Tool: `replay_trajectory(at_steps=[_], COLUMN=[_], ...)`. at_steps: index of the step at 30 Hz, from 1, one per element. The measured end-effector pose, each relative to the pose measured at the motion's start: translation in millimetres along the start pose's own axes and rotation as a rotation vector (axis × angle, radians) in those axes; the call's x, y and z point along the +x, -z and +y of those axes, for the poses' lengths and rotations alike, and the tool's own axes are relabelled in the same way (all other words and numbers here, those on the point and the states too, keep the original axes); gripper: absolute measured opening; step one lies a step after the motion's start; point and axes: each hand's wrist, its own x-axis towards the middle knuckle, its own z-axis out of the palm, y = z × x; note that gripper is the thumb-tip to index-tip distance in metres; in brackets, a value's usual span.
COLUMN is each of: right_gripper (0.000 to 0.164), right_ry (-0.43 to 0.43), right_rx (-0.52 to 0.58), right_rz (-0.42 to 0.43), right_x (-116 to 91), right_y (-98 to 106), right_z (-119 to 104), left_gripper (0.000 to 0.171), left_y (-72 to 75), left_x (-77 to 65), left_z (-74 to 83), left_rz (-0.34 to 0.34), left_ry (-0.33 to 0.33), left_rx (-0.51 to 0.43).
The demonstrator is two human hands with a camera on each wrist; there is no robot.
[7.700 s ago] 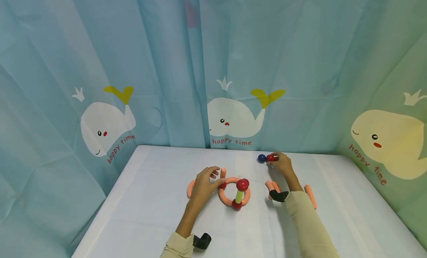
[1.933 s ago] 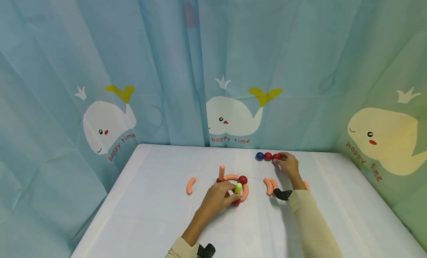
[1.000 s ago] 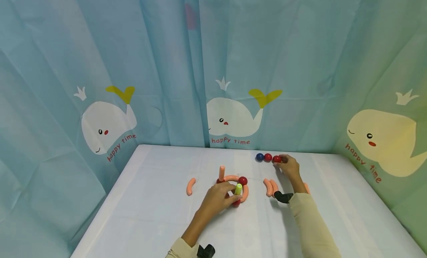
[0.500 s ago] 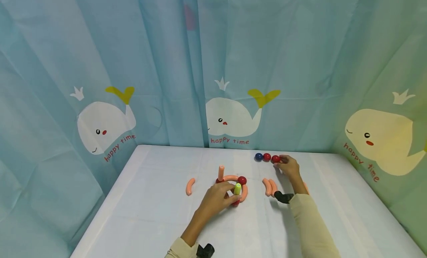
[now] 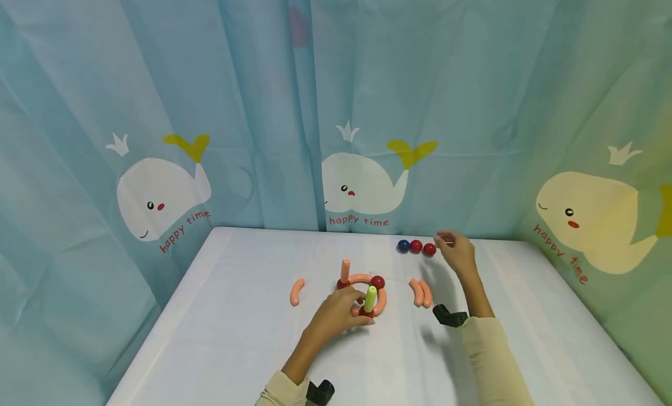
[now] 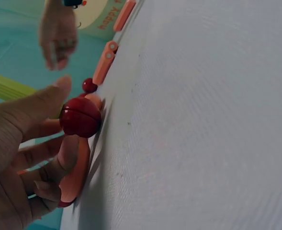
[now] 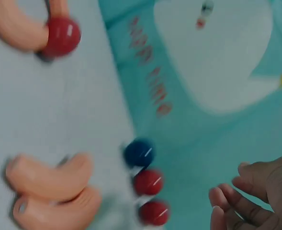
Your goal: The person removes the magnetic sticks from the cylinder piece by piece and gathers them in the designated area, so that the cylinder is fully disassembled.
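Note:
A ring of curved orange rods joined by red balls lies mid-table. On it stand an orange rod and a light-green rod, whose top end is bare. My left hand is spread loosely about the red ball under the green rod, thumb and fingertips close to either side. At the back, a blue ball and two red balls sit in a row. My right hand hovers just right of them, fingers loosely bent, holding nothing.
Two curved orange rods lie side by side right of the ring. Another curved rod lies to its left. A further orange rod shows in the left wrist view. A whale-print curtain hangs behind the white table.
The red ball topping the green rod is gone; a second red ball joined the row. Just now my right hand let go and rose; my left thumb slid down from the rod.

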Motion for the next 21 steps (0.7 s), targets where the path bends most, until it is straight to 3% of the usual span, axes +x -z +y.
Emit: replay_trajectory(at_steps=[5, 7, 11, 16, 21], right_gripper=[0.029, 0.025, 0.022, 0.031, 0.027], right_ry=[0.279, 0.390, 0.542, 0.605, 0.634], right_rx=[0.025, 0.065, 0.172, 0.244, 0.230], right_rz=[-0.034, -0.124, -0.392, -0.594, -0.641], right_x=[-24.3, -36.3, -60.2, -78.7, -89.8], right_y=[-1.3, -4.8, -13.6, -29.3, -43.9], right_z=[-38.8, -52.1, -70.9, -83.3, -82.5], left_gripper=[0.037, 0.035, 0.034, 0.028, 0.025], left_y=[-5.3, -6.7, -8.1, -7.9, -11.1], left_x=[0.2, -0.1, 1.3, 2.5, 0.6], left_z=[-1.6, -1.7, -1.5, -1.1, -2.1], left_rz=[-0.011, -0.008, -0.003, 0.001, -0.001], left_ry=[0.022, 0.026, 0.035, 0.045, 0.043], left_rx=[0.007, 0.001, -0.015, -0.041, -0.056])
